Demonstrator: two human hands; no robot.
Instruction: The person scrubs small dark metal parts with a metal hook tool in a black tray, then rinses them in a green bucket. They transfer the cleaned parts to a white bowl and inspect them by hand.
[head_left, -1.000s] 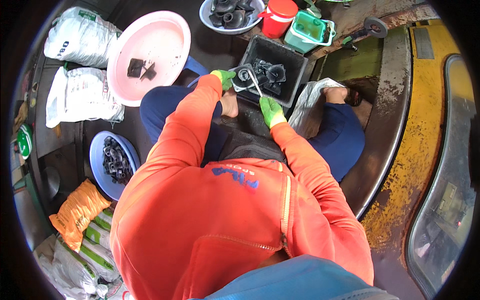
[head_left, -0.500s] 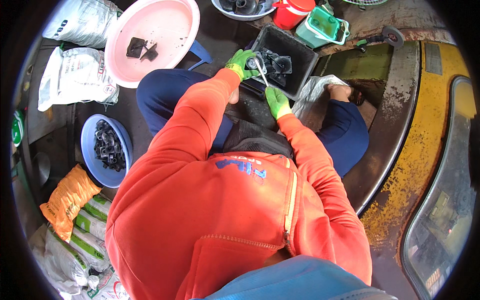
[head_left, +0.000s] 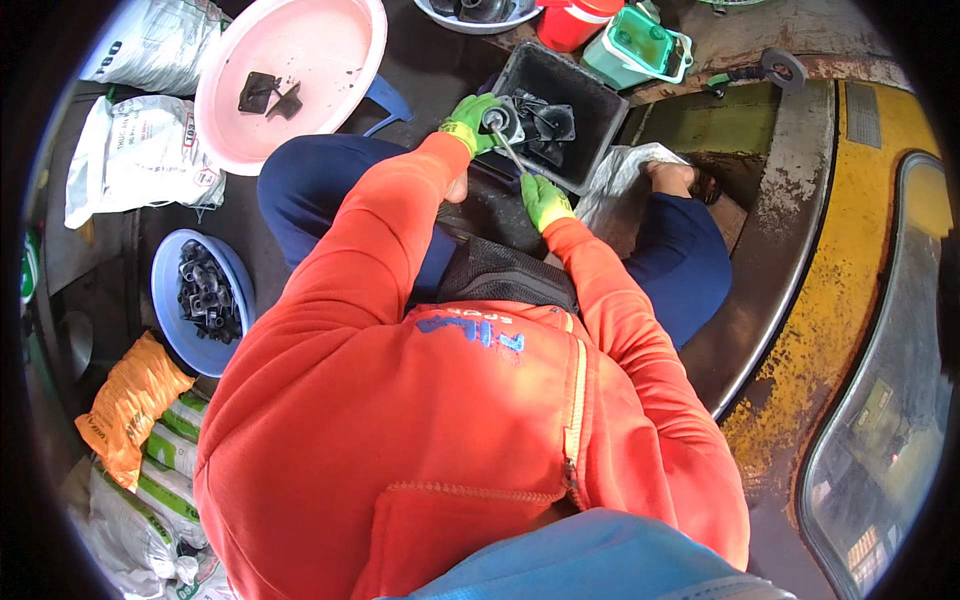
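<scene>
Over the left side of the black tub (head_left: 600, 122), the left hand (head_left: 468, 124) clasps a dark part (head_left: 513, 128) with a paler round centre, and the right hand (head_left: 545, 202) grips a slim pale rod (head_left: 511, 154); its bent end, plain a second ago, now seems to sit at that centre, suggesting work there.

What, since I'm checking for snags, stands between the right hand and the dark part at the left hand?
Only the metal tool held by the right hand; its far end appears to reach the dark part, gripped by the left hand at the black bin. Nothing else visible intervenes.
</scene>
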